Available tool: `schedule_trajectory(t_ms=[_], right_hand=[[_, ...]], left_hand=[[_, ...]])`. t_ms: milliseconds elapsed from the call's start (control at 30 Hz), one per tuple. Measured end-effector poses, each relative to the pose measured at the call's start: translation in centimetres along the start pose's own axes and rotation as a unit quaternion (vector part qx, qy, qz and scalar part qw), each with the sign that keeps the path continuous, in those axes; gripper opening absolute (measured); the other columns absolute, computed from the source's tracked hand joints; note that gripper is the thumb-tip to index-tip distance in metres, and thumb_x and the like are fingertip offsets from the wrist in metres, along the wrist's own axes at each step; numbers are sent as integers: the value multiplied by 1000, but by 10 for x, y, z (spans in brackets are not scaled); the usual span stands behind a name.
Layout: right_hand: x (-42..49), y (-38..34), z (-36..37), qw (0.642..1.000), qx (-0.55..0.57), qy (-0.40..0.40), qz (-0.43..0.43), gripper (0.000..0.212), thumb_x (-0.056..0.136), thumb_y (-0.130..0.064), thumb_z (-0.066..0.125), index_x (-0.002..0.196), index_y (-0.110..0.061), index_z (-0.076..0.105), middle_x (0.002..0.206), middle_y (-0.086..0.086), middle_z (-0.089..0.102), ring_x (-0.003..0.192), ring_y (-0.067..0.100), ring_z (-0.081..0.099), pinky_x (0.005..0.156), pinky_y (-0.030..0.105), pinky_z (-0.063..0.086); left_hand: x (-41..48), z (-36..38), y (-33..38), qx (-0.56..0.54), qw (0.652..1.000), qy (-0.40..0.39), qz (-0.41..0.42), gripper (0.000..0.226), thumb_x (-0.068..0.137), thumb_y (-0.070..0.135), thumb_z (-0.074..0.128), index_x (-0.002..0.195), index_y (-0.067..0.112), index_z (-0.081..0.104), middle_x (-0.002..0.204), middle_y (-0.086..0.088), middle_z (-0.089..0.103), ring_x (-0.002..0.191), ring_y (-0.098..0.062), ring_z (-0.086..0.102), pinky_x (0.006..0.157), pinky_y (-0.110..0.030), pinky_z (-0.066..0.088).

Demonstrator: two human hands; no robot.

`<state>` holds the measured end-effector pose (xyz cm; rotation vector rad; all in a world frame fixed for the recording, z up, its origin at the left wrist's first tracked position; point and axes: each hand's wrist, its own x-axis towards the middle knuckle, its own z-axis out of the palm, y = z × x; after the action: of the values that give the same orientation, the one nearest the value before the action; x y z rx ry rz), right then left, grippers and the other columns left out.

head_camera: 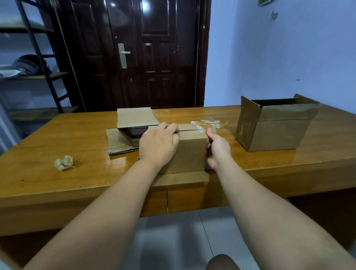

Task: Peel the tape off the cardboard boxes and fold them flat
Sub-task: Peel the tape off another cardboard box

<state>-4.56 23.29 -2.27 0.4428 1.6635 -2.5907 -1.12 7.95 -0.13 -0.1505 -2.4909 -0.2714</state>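
A small brown cardboard box [189, 154] stands at the front edge of the wooden table [73, 175], one flap lying flat over the edge. My left hand [158, 145] presses on its top left corner, fingers curled over the seam. At the box's right side, my right hand [218, 147] pinches a strip of clear tape [205, 127] that lifts off the top seam. Behind on the left lies a partly collapsed box [132, 120] on flat cardboard. A larger open box [273, 125] rests on its side at the right.
A crumpled ball of tape [64, 162] lies on the table to the left. A dark door [140, 51] is behind the table, a metal shelf rack [35, 59] at far left, and a blue wall on the right. My knee [222, 264] shows below.
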Motion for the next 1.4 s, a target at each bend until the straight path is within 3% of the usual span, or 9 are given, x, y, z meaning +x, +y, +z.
schedule_trajectory(t_ms=[67,167,333,500,767,1067,1233,1333,1400], right_hand=[[1,2,3,1000,17,12,2,24,93,-37,58,88,-16,68,88,9,62,86,24,57,94,45,50],[1,7,1,994,97,52,-2,21,95,-30,57,101,-12,67,76,4,61,70,16,60,72,28,55],[-3,14,-11,979,196,50,-11,37,99,-23,50,134,-13,50,118,14,62,83,21,68,65,26,59],[-3,14,-14,984,176,27,-13,21,100,-21,47,119,-16,54,115,14,63,90,24,69,88,39,56],[-6,5,-2,988,141,65,11,18,97,-32,53,104,-19,62,100,7,68,84,19,66,78,31,57],[-5,-24,4,996,83,32,-8,25,97,-41,48,90,-19,58,99,6,69,99,23,66,93,34,54],[-5,-26,16,988,154,12,9,44,97,-53,38,115,-16,55,85,0,74,90,14,65,75,23,48],[-3,-28,20,999,46,5,0,57,89,-69,37,107,-17,52,94,3,66,90,18,60,85,34,49],[-4,-26,23,999,-40,-14,-25,43,94,-51,50,116,-15,48,105,4,60,96,20,58,92,43,50]], left_hand=[[0,0,1,3,1000,2,-1,32,97,27,34,112,26,62,107,3,62,95,-17,57,76,-29,43],[0,0,1,3,1000,5,-8,31,97,27,35,112,26,62,106,3,63,95,-19,57,76,-31,44],[-2,1,-1,7,1000,3,-11,31,97,26,34,112,25,61,107,1,61,95,-21,58,77,-33,49],[-2,-1,0,9,1000,3,-11,30,98,26,33,112,24,60,106,1,61,93,-20,58,76,-33,49],[-2,-3,-2,-3,1000,4,-13,31,98,26,34,113,23,60,108,1,61,96,-19,58,80,-34,50],[-3,-3,-2,3,1000,2,-7,31,99,27,34,115,24,59,106,1,61,94,-17,58,78,-32,51],[-4,-4,-3,3,1000,3,-4,31,99,26,33,115,24,59,108,1,61,94,-18,58,79,-32,50],[-3,-4,-2,8,1000,4,-1,31,99,26,33,116,23,59,109,0,61,95,-18,58,80,-33,50],[-3,-4,-2,9,1000,2,-2,31,99,26,33,116,23,59,109,0,61,94,-19,58,80,-33,50]])
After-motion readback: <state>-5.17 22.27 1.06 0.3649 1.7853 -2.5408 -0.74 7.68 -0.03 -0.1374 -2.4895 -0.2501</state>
